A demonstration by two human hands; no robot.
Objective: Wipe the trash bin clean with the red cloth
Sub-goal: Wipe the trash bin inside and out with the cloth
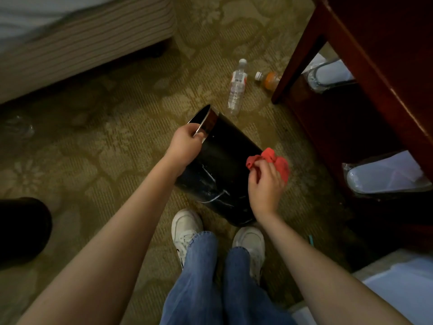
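A black trash bin [222, 165] with a shiny metal rim is tilted above the carpet, its opening facing away to the upper left and its base near my feet. White streaks mark its side. My left hand [185, 146] grips the rim. My right hand [266, 184] holds a bunched red cloth [274, 160] against the bin's right side.
Two plastic bottles, one clear [237, 87] and one with orange liquid [269, 79], lie on the patterned carpet beyond the bin. A dark wooden desk [375, 66] stands on the right with bagged white items under it. A bed base [82, 43] is at upper left. A black object [22, 228] sits at left.
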